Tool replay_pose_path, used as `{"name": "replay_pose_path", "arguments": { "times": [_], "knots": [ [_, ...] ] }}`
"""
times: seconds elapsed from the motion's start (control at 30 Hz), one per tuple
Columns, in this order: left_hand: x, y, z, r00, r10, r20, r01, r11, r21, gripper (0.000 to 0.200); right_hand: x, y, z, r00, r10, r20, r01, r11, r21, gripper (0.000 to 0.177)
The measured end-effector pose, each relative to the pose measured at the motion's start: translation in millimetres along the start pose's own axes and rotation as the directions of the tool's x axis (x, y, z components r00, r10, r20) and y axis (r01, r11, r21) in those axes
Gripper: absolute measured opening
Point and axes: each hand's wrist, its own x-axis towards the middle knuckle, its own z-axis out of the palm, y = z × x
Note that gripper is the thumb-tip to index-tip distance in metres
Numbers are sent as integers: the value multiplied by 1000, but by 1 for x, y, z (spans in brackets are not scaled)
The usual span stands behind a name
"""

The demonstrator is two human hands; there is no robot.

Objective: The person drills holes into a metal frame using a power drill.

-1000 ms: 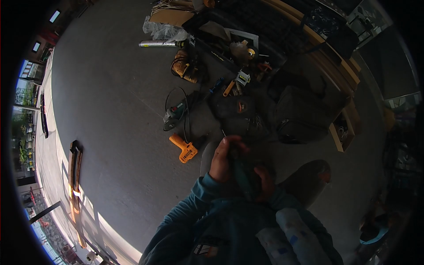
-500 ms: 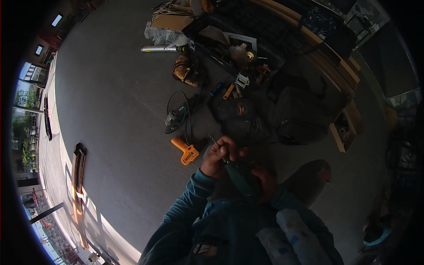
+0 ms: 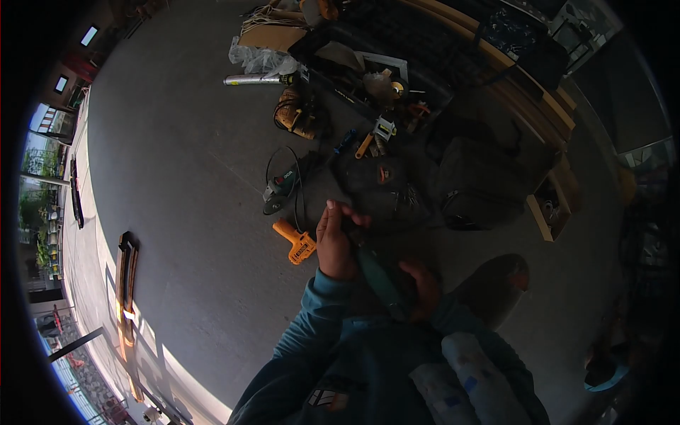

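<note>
A dark green power tool (image 3: pixel 382 278) points up and left in front of my torso. My right hand (image 3: pixel 423 289) is wrapped round its body on the right side. At the tool's front end, my left hand (image 3: pixel 336 239) is closed with fingertips pinched together; what they hold is too dark and small to make out. Just left of that hand, an orange drill (image 3: pixel 295 242) lies on the floor. Beyond it lies a green angle grinder (image 3: pixel 279 185) with its black cable looped around it.
A black toolbox (image 3: pixel 333 88) full of tools stands at the top. Near it are a tan corded tool (image 3: pixel 294 115), a silver tube (image 3: pixel 253 79) and an orange-handled tool (image 3: pixel 364 146). A dark bag (image 3: pixel 474 180) lies right, a small wooden box (image 3: pixel 550 219) beyond, long pieces (image 3: pixel 126 283) left.
My left hand has shifted slightly left, turned more upright and drawn its fingertips up. The thin bit seen earlier at the tool's tip no longer shows clearly.
</note>
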Motion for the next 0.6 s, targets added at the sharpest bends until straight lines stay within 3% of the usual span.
{"name": "replay_pose_path", "arguments": {
  "times": [0.07, 0.13, 0.2, 0.23, 0.3, 0.33, 0.37, 0.4, 0.43, 0.5, 0.53, 0.57, 0.6],
  "knots": [
    [1, 14, 0, 998, -1, 66, -1, 1000, 28, 33, 0, -1, -1, 1000, 0, -6, 0, 999, 50, 93],
    [4, 16, 1, 991, 0, 135, -8, 998, 56, 32, 1, -2, 0, 992, 129, 2, -123, 939, 322, 99],
    [6, 16, -4, 986, 66, 155, -44, 990, -137, 33, 9, -15, -2, 991, 135, 8, -132, 950, 282, 101],
    [4, 20, 2, 985, 66, 160, -45, 990, -131, 33, 14, -21, -3, 990, 142, 5, -139, 963, 231, 103],
    [-2, 27, 23, 978, -65, 200, 116, 959, -258, 23, 7, -13, 1, 993, 104, -49, -92, 975, 200, 103],
    [1, 29, 24, 977, -55, 207, 109, 959, -262, 23, 10, -11, 0, 994, 54, -91, -39, 985, 168, 102],
    [0, 32, 18, 900, -182, 397, 280, 938, -206, 25, 10, -13, 0, 995, 50, -85, -35, 985, 171, 102],
    [-2, 34, 13, 772, -305, 558, 435, 893, -114, 34, 6, -19, 0, 989, 86, -122, -47, 954, 297, 101],
    [4, 28, 5, 774, -304, 555, 432, 895, -112, 34, 5, -23, 1, 980, 124, -157, -48, 908, 416, 100],
    [21, 8, -11, 521, -111, 846, 422, 896, -142, 54, -11, 2, 15, 988, 91, -123, -31, 906, 422, 99],
    [18, 11, -1, 575, -138, 806, 356, 930, -94, 43, -15, 11, 18, 995, 58, -85, -17, 906, 424, 97],
    [13, 16, 20, 564, -138, 814, 358, 929, -91, 43, -11, 14, 14, 994, 55, -94, -12, 910, 415, 97],
    [3, 20, 43, 831, -221, 511, 200, 975, 97, 37, -8, 13, 12, 989, 91, -118, -58, 965, 257, 96]
  ]
}}
